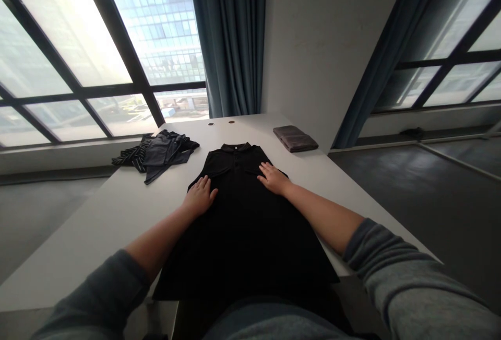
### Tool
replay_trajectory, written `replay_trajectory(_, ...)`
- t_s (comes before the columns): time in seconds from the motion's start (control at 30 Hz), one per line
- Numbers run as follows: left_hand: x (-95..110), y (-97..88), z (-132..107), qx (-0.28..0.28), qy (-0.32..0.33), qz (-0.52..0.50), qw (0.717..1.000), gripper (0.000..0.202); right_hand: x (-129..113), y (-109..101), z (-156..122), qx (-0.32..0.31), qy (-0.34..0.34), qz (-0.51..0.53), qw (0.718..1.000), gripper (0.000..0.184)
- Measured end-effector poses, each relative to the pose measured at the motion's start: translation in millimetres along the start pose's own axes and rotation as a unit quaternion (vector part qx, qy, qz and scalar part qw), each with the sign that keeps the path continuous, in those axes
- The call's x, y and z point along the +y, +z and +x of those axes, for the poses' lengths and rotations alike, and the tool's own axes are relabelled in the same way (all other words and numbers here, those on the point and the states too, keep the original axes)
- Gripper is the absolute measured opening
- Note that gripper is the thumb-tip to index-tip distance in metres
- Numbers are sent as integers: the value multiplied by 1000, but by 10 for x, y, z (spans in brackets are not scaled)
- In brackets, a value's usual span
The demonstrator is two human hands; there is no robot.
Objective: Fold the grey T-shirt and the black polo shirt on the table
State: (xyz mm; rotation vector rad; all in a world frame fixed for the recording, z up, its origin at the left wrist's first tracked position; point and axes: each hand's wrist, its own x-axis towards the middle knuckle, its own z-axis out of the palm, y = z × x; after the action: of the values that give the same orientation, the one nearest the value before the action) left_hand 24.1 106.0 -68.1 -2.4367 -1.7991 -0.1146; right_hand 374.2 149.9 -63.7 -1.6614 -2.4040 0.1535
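Note:
A black collared shirt (242, 225) lies spread out on the white table, its collar at the far end and its hem at the near edge. My left hand (199, 196) rests flat on the shirt's left side, below the shoulder, fingers stretched out. On the right side, a little farther up, my right hand (274, 178) lies flat with its fingers apart. Neither hand grips the cloth. The shirt's sleeves are not plainly visible. Some creases run across the chest near both hands.
The white table (105, 230) reaches to the wall. Crumpled dark and striped clothes (164, 152) lie at the back left. A folded grey-brown cloth (295, 138) sits at the back right. Two small round holes mark the far tabletop. Blue curtains (235, 37) hang beside the windows.

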Motion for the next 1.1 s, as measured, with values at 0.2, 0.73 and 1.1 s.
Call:
replay_trajectory(0.2, 128, -87, 1223, -43, -39, -49, 997, 64, 203, -10, 916, -52, 109, -7, 993, 66)
replay_trajectory(0.73, -230, 614, 2308, -73, -156, -78, 982, 78, 614, 391, 1703, -98, 155, -32, 982, 80)
replay_trajectory(1.1, -263, 575, 2509, -69, -173, -78, 979, 83, 706, 387, 1936, -77, 141, -26, 987, 84)
